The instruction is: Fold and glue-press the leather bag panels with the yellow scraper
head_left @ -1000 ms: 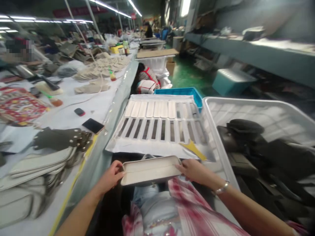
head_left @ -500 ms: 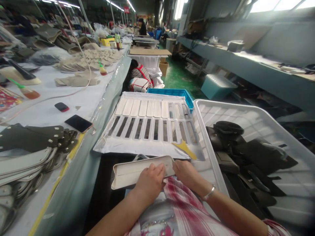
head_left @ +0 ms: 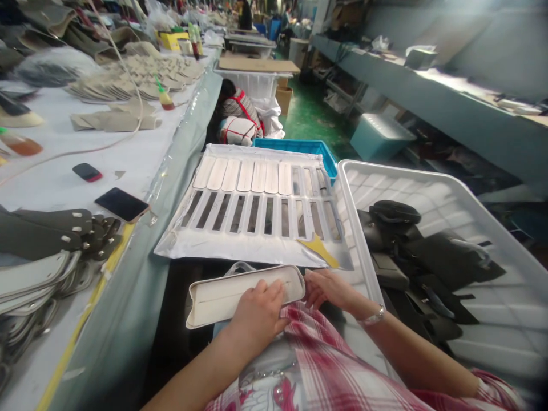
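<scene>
Head view: low in the frame's centre, the long cream folded leather panel [head_left: 231,294] runs left-right, left hand [head_left: 257,317] fingers closed over its middle, right hand [head_left: 329,290] fingers pinching its right end.

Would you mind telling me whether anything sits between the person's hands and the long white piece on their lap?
Nothing visible does: the left hand rests directly on the long white piece, and the right hand touches its right end.
</scene>
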Available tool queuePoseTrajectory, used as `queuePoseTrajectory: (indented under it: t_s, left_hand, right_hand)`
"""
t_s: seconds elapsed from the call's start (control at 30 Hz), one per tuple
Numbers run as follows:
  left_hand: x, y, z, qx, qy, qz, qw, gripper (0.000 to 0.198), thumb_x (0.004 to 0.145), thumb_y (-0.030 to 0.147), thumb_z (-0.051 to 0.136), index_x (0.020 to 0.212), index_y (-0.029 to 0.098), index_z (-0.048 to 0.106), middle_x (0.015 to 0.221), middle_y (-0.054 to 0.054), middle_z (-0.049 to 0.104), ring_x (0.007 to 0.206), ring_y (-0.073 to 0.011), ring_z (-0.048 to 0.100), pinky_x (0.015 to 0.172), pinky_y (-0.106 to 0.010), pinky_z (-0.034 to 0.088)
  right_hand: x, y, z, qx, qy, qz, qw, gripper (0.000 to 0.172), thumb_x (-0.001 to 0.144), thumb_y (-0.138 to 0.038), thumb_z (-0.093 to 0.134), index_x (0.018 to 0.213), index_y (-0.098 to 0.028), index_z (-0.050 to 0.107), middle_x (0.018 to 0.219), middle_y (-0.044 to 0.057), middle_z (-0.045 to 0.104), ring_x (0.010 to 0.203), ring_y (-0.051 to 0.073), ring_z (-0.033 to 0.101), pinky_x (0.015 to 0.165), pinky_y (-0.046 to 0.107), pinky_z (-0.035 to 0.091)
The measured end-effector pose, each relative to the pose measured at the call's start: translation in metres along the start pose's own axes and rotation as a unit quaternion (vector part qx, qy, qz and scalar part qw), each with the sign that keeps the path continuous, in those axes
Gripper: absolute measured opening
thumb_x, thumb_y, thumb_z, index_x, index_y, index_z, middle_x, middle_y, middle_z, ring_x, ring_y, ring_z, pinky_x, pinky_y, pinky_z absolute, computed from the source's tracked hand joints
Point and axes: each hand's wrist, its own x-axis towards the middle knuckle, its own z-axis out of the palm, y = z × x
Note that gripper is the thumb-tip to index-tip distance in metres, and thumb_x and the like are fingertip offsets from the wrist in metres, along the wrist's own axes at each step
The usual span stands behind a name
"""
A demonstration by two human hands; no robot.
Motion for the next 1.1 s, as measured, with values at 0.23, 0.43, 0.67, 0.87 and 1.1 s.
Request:
queuePoseTrajectory:
  t_s: [0.23,0.43,0.67,0.87,1.1]
  left_hand:
    - [0.002,0.0,-0.003,-0.016,-0.003,0.005,1.0,0.052,0.077,0.045,0.061,0.121,0.018,0.055,0.131,-0.01,0.05,0.1,-0.0287,0.048,0.083,-0.039,0.044]
    - [0.005,0.002,-0.006,-0.014,-0.013,-0.001,1.0,0.047,0.077,0.045,0.062,0.115,0.017,0.058,0.128,-0.01,0.052,0.1,-0.0293,0.048,0.083,-0.04,0.044]
    - [0.006,0.006,-0.009,-0.005,-0.018,-0.007,1.0,0.046,0.08,0.042,0.059,0.117,0.016,0.057,0.128,-0.011,0.052,0.099,-0.0294,0.05,0.08,-0.041,0.046]
    - [0.006,0.005,-0.007,0.015,-0.007,0.005,1.0,0.046,0.08,0.044,0.058,0.115,0.014,0.057,0.126,-0.011,0.053,0.098,-0.0277,0.05,0.079,-0.039,0.048]
    - [0.005,0.006,-0.009,0.039,-0.004,0.003,0.999,0.05,0.079,0.048,0.058,0.117,0.014,0.057,0.126,-0.009,0.054,0.098,-0.0255,0.051,0.08,-0.037,0.05]
  right_hand:
    - [0.006,0.013,-0.01,0.147,-0.056,0.011,0.988,0.03,0.08,-0.042,0.055,0.074,-0.013,0.054,0.061,0.002,0.062,0.05,0.011,0.06,0.048,0.02,0.048]
    - [0.007,-0.013,-0.008,-0.167,-0.034,-0.011,0.985,0.035,0.088,-0.043,0.044,0.066,-0.016,0.047,0.055,0.004,0.061,0.042,0.012,0.057,0.04,0.021,0.045]
    - [0.0,-0.021,0.004,-0.615,-0.012,-0.186,0.766,0.014,0.081,-0.011,0.045,0.078,-0.01,0.058,0.075,0.012,0.064,0.065,0.018,0.06,0.055,0.026,0.041]
    - [-0.003,-0.017,0.016,-0.717,0.045,-0.186,0.671,0.018,0.079,-0.006,0.043,0.08,-0.008,0.061,0.078,0.014,0.062,0.064,0.019,0.055,0.051,0.029,0.03]
    - [0.0,-0.012,0.013,-0.66,0.078,-0.218,0.715,0.023,0.086,-0.008,0.038,0.074,-0.012,0.057,0.069,0.008,0.059,0.055,0.013,0.05,0.049,0.026,0.027]
